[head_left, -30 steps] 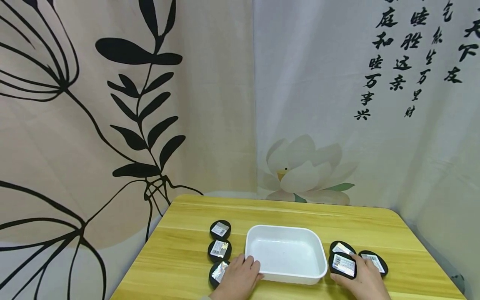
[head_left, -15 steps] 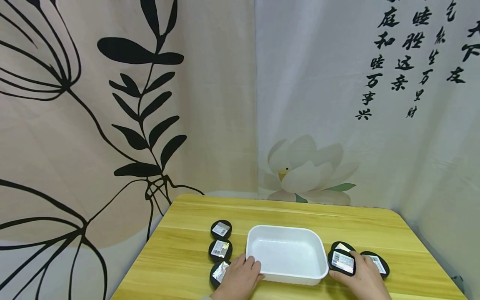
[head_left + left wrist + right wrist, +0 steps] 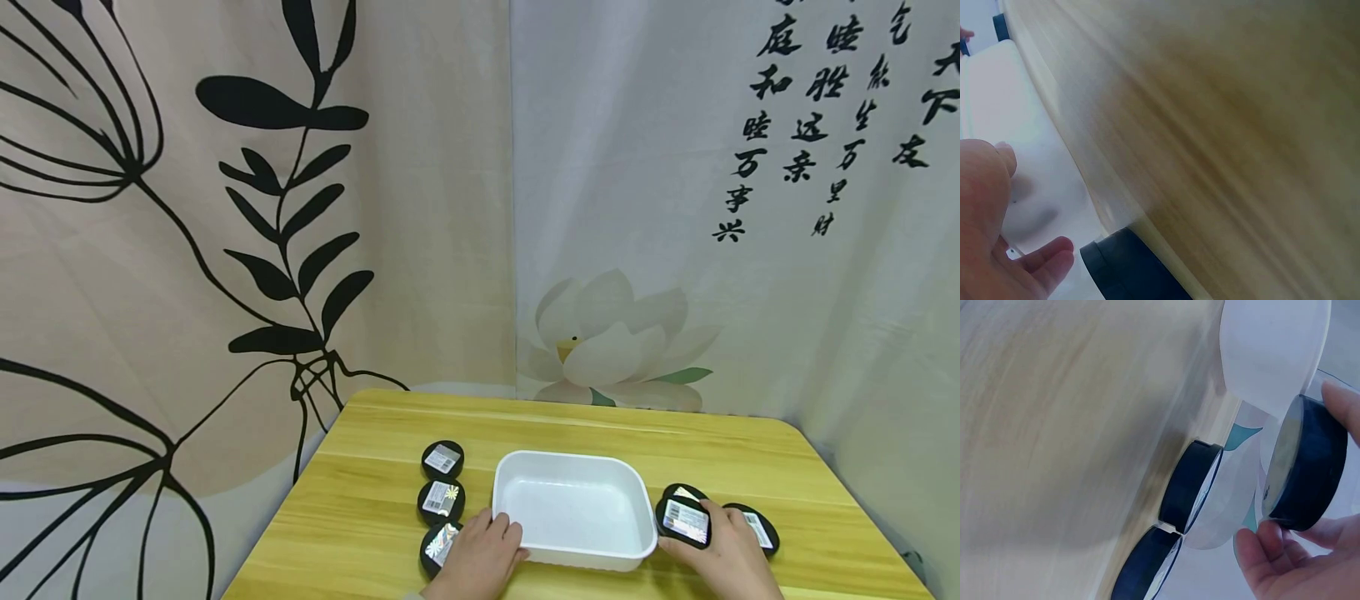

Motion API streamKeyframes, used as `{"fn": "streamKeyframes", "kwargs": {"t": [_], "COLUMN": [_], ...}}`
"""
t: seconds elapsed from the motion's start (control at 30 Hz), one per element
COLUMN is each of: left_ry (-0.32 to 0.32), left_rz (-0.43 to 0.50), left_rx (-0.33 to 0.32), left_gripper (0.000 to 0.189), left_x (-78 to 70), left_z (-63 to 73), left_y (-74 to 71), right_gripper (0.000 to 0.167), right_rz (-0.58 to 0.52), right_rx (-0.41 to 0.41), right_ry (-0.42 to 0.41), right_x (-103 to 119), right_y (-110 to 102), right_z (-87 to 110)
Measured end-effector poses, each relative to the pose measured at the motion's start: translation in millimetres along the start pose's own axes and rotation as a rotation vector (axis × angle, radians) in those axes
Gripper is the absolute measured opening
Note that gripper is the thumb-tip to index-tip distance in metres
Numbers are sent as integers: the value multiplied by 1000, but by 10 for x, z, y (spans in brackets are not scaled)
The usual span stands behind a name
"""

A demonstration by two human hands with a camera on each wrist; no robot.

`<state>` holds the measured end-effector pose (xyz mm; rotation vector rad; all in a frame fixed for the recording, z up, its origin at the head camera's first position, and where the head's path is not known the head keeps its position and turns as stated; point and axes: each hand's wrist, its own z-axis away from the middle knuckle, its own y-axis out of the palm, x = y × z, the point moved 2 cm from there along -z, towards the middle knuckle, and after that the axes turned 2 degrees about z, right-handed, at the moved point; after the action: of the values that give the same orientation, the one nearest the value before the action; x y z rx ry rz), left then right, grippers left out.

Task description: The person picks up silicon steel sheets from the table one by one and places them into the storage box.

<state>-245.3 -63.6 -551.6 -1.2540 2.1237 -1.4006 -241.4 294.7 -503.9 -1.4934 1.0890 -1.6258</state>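
Note:
My right hand (image 3: 723, 550) pinches a round black container (image 3: 683, 522) by its edge, thumb on one side and fingers on the other. Its barcode label shows in the head view; in the right wrist view the black side wall (image 3: 1315, 465) and a paler face appear, raised off the table. Beside the white plastic tray's right end, the container overlaps another black container (image 3: 686, 492). My left hand (image 3: 483, 554) holds the tray (image 3: 577, 557) at its near left corner, fingers over the rim and thumb outside. Only the tray's white floor shows inside.
Left of the tray, several matching black containers (image 3: 441, 498) stand in a column, the nearest partly behind my left hand. Another one (image 3: 757, 527) lies right of my right hand. The wooden table (image 3: 345, 517) ends at a printed curtain (image 3: 435, 250) behind.
My right hand has shifted the held container slightly up and toward the tray, a small movement. My left hand keeps its hold on the tray corner.

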Motion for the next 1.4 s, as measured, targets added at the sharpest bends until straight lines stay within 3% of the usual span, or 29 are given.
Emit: {"fn": "streamKeyframes", "kwargs": {"t": [0.57, 1.0, 1.4], "left_ry": [19, -10, 30], "left_rz": [-16, -11, -62], "left_rx": [-7, 2, -30], "left_gripper": [33, 31, 33], "left_x": [0, -9, -22], "left_z": [7, -8, -22], "left_y": [9, -22, -46], "right_gripper": [119, 113, 107], "right_rz": [-18, -23, -57], "right_rx": [44, -3, -6], "right_ry": [26, -41, -70], "right_x": [125, 361, 509], "right_y": [-42, 52, 145], "right_z": [-56, -107, -161]}}
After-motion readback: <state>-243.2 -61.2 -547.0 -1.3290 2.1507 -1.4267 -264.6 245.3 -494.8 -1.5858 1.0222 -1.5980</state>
